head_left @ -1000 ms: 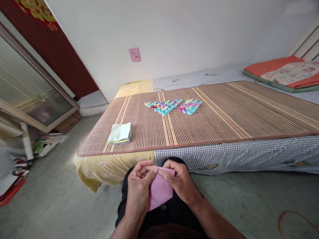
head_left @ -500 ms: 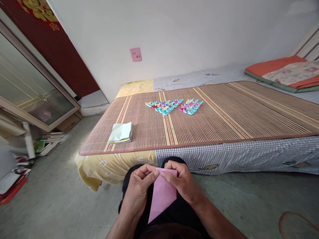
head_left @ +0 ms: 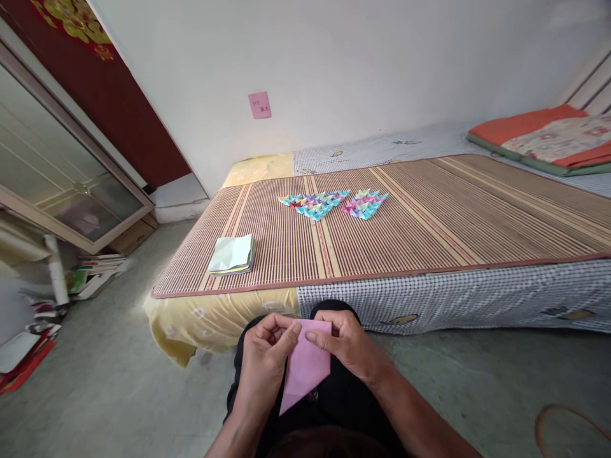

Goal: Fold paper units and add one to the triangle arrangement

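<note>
A folded sheet of pink paper (head_left: 308,362) hangs over my lap, its lower end narrowing to a point at the left. My left hand (head_left: 267,350) pinches its upper left corner between thumb and fingers. On the upper right edge, my right hand (head_left: 346,343) grips the paper with the thumb lying across its front; the fingers behind are mostly hidden. Beyond my knees, on the woven mat (head_left: 286,254), lie two groups of folded paper pieces, a larger one (head_left: 315,205) in many colours and a smaller one (head_left: 365,205) beside it.
A stack of square paper sheets (head_left: 231,256) rests near the mat's front left. Folded orange bedding (head_left: 539,137) lies at the bed's far right. A pink note (head_left: 259,105) is on the wall. Books and papers (head_left: 98,273) sit on the floor at left.
The pink paper has shifted slightly left and up, its lower tip higher than before. My right hand has slid a little left along with it. Both hands keep hold of the paper.
</note>
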Tool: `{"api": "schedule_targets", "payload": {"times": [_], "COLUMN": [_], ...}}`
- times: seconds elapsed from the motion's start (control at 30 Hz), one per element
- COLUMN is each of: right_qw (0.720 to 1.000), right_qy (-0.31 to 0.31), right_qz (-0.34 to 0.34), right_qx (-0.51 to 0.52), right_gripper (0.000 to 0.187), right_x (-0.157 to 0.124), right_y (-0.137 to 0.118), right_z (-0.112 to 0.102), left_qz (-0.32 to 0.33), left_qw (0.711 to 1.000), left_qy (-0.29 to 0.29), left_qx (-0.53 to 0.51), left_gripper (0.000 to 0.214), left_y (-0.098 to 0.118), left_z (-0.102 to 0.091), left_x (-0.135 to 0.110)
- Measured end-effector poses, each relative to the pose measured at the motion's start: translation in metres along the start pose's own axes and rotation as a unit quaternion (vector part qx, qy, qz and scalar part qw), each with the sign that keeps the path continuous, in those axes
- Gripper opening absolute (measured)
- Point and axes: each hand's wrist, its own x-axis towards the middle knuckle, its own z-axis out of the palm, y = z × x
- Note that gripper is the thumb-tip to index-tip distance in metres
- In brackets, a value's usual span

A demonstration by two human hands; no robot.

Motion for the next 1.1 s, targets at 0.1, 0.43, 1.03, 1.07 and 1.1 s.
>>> {"api": "schedule_targets", "payload": {"times": [0.1,0.43,1.03,1.07,1.1], "right_qw": [0.999,0.996,0.974,0.968,0.956], "right_qy": [-0.039,-0.052,0.161,0.165,0.169], "right_qz": [0.021,0.071,-0.106,-0.132,-0.169], "right_qx": [0.023,0.020,-0.117,-0.138,-0.171], "right_gripper": [0.032,0.020,0.027,0.027,0.032], "right_x": [0.000,-0.009,-0.004,-0.005,-0.006], "right_y": [0.007,0.010,0.005,0.006,0.008], "right_z": [-0.004,-0.011,0.004,0.002,0.000], "left_qz": [0.013,-0.032,0.020,0.014,0.004], "left_qw": [0.999,0.986,0.995,0.993,0.991], "left_qy": [0.031,0.091,0.062,0.068,0.072], "left_qx": [-0.014,-0.137,-0.074,-0.093,-0.113], "left_gripper": [0.033,0.041,0.034,0.034,0.034], "left_y": [-0.005,-0.003,-0.014,-0.013,-0.012], "left_z": [-0.005,-0.008,0.006,0.005,0.005], "left_x": [0.005,0.018,0.006,0.007,0.009]}}
